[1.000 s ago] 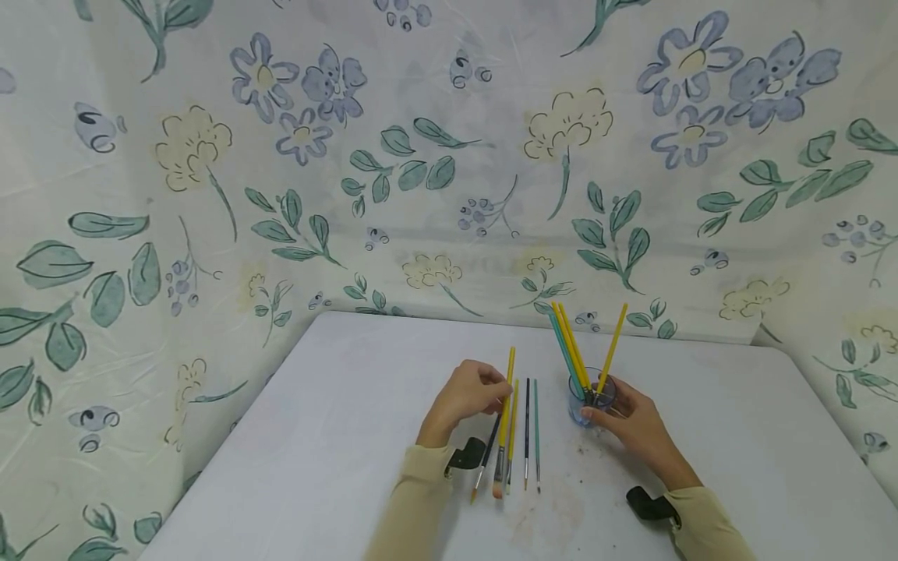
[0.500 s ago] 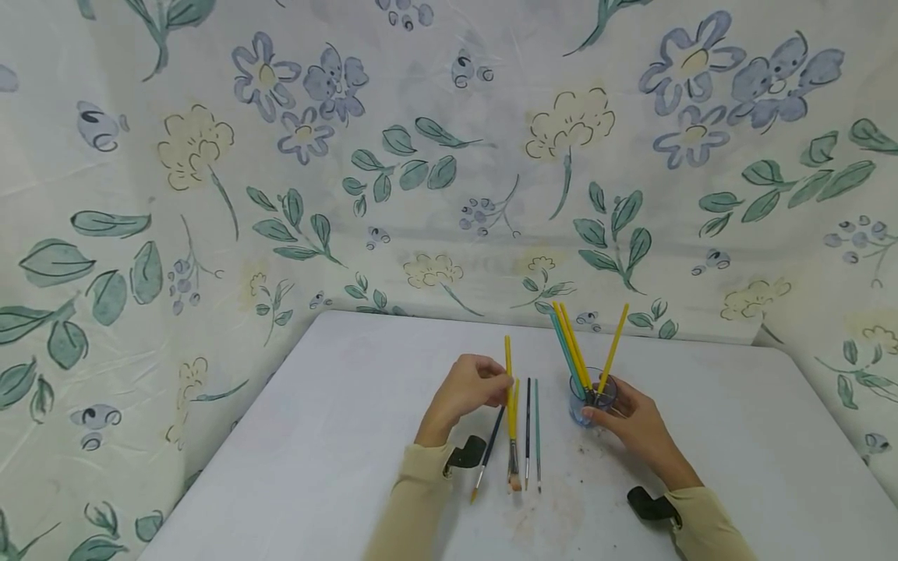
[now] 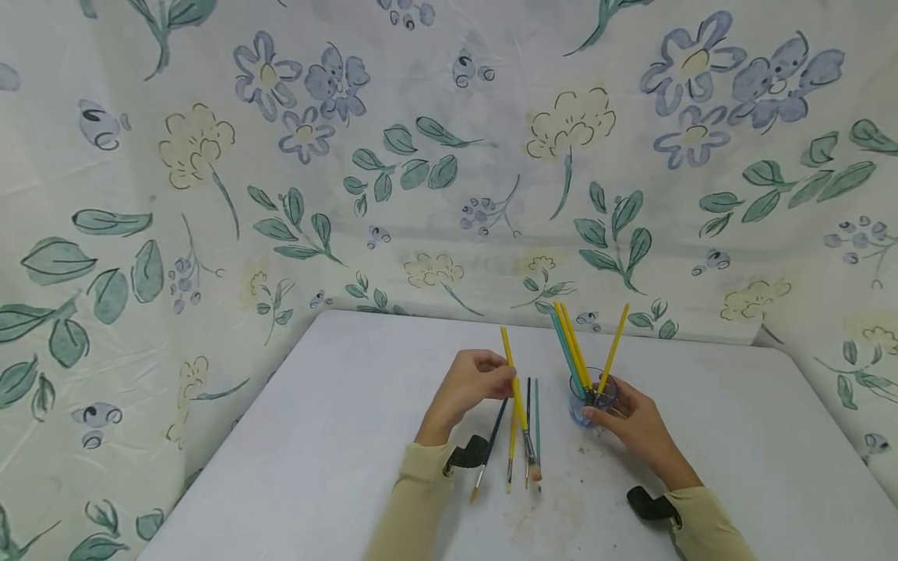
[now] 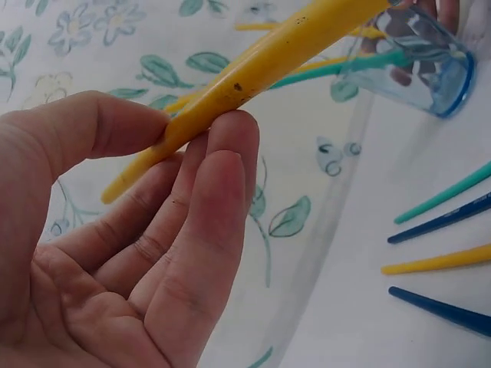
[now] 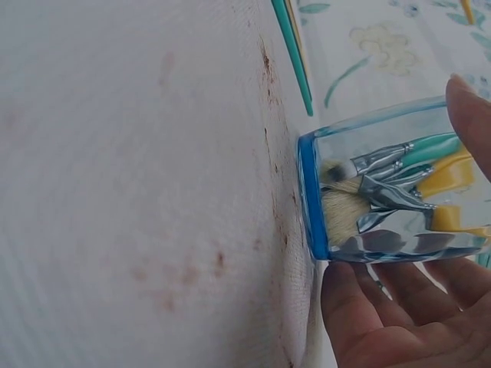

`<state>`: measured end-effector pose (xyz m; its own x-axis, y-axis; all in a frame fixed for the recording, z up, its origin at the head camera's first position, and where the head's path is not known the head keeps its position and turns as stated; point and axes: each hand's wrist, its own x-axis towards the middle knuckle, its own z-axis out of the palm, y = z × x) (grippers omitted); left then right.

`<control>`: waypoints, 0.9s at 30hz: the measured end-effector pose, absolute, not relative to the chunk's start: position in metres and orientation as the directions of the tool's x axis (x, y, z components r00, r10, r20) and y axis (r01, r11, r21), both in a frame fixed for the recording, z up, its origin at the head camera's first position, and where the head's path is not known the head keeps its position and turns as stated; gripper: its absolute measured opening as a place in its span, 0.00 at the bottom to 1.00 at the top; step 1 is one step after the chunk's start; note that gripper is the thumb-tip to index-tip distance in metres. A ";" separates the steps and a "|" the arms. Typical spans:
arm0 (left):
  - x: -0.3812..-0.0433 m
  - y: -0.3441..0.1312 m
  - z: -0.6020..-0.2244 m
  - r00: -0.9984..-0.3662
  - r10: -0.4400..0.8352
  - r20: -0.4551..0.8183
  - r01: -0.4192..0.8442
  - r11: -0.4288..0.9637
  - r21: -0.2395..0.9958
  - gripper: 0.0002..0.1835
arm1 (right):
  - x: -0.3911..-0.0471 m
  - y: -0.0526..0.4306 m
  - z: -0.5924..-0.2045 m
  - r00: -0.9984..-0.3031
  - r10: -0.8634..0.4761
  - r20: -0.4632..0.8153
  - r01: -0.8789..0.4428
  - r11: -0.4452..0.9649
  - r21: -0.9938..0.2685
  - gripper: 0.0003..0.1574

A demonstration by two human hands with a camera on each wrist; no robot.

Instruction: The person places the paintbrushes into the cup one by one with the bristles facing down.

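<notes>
My left hand (image 3: 473,382) pinches a yellow paintbrush (image 4: 253,73) by its handle between thumb and fingertips. In the head view its bristle end slants down to the right, over the brushes lying on the table. My right hand (image 3: 634,417) grips a clear glass (image 5: 383,184) with a blue base, thumb on one side and fingers on the other. Inside the glass, several yellow and teal paintbrushes (image 3: 571,351) stand with bristles down and handles up. Left of the glass lie a dark blue brush (image 3: 489,452), a yellow brush (image 3: 511,452), another dark brush (image 3: 528,401) and a teal brush (image 3: 537,421).
The white table (image 3: 337,444) has brownish smudges (image 3: 547,522) and specks near its front. Flower-patterned cloth (image 3: 435,210) hangs behind it and at the sides. Black wrist cameras (image 3: 468,452) sit at both cuffs.
The yellow paintbrush in my left hand has lifted slightly and its bristle end has swung right, across the lying brushes. My right hand and the glass have stayed in place.
</notes>
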<state>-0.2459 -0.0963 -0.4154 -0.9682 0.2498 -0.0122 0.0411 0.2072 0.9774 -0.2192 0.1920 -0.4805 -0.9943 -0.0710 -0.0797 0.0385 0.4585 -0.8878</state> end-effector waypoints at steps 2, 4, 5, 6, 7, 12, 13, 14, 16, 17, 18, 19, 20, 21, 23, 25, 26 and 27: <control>-0.246 -0.096 -0.415 -0.968 0.251 0.003 0.050 0.179 0.983 0.12 | -0.219 0.192 -0.481 -0.994 -0.073 -0.076 0.034 0.455 -0.890 0.60; -0.245 -0.096 -0.413 -0.969 0.248 0.014 0.054 0.154 0.987 0.11 | -0.220 0.192 -0.481 -0.994 -0.074 -0.074 0.032 0.456 -0.889 0.60; -0.244 -0.096 -0.412 -0.969 0.245 0.019 0.056 0.143 0.988 0.12 | -0.220 0.192 -0.481 -0.995 -0.074 -0.072 0.031 0.455 -0.890 0.60; -0.244 -0.096 -0.412 -0.970 0.242 0.023 0.056 0.131 0.990 0.12 | -0.220 0.192 -0.482 -0.995 -0.074 -0.071 0.030 0.456 -0.890 0.60; -0.244 -0.097 -0.411 -0.971 0.238 0.024 0.055 0.122 0.991 0.12 | -0.220 0.192 -0.482 -0.995 -0.074 -0.071 0.029 0.457 -0.889 0.59; -0.243 -0.096 -0.409 -0.976 0.217 0.026 0.045 0.082 0.996 0.12 | -0.219 0.192 -0.482 -0.995 -0.071 -0.071 0.030 0.458 -0.888 0.59; -0.243 -0.096 -0.409 -0.977 0.214 0.027 0.044 0.079 0.996 0.12 | -0.219 0.192 -0.483 -0.995 -0.070 -0.073 0.033 0.458 -0.888 0.59; -0.243 -0.096 -0.408 -0.977 0.211 0.029 0.045 0.075 0.996 0.12 | -0.219 0.191 -0.483 -0.995 -0.069 -0.075 0.035 0.458 -0.888 0.59; -0.243 -0.095 -0.408 -0.977 0.208 0.035 0.051 0.072 0.996 0.12 | -0.219 0.191 -0.483 -0.995 -0.068 -0.078 0.039 0.459 -0.887 0.59; -0.243 -0.095 -0.408 -0.977 0.208 0.040 0.056 0.070 0.996 0.12 | -0.219 0.191 -0.483 -0.995 -0.068 -0.079 0.039 0.461 -0.887 0.59; -0.243 -0.095 -0.408 -0.977 0.207 0.044 0.060 0.070 0.996 0.12 | -0.219 0.191 -0.483 -0.995 -0.067 -0.079 0.039 0.461 -0.887 0.59; -0.243 -0.094 -0.408 -0.977 0.206 0.048 0.063 0.069 0.996 0.12 | -0.219 0.191 -0.482 -0.995 -0.066 -0.078 0.039 0.460 -0.887 0.59; -0.244 -0.094 -0.409 -0.977 0.205 0.051 0.066 0.067 0.996 0.12 | -0.219 0.191 -0.482 -0.995 -0.066 -0.077 0.038 0.461 -0.886 0.59; -0.244 -0.093 -0.409 -0.977 0.204 0.053 0.067 0.063 0.996 0.12 | -0.219 0.191 -0.482 -0.995 -0.066 -0.076 0.037 0.462 -0.886 0.58; -0.244 -0.092 -0.409 -0.978 0.200 0.054 0.066 0.056 0.996 0.12 | -0.219 0.191 -0.481 -0.995 -0.066 -0.075 0.036 0.461 -0.887 0.58; -0.244 -0.090 -0.408 -0.979 0.198 0.051 0.061 0.045 0.997 0.12 | -0.219 0.191 -0.481 -0.995 -0.066 -0.077 0.038 0.458 -0.888 0.58; -0.244 -0.089 -0.408 -0.979 0.197 0.051 0.059 0.039 0.997 0.12 | -0.219 0.191 -0.481 -0.995 -0.067 -0.077 0.038 0.458 -0.888 0.58; -0.244 -0.088 -0.408 -0.979 0.196 0.051 0.059 0.035 0.998 0.12 | -0.219 0.191 -0.481 -0.995 -0.068 -0.077 0.038 0.456 -0.889 0.59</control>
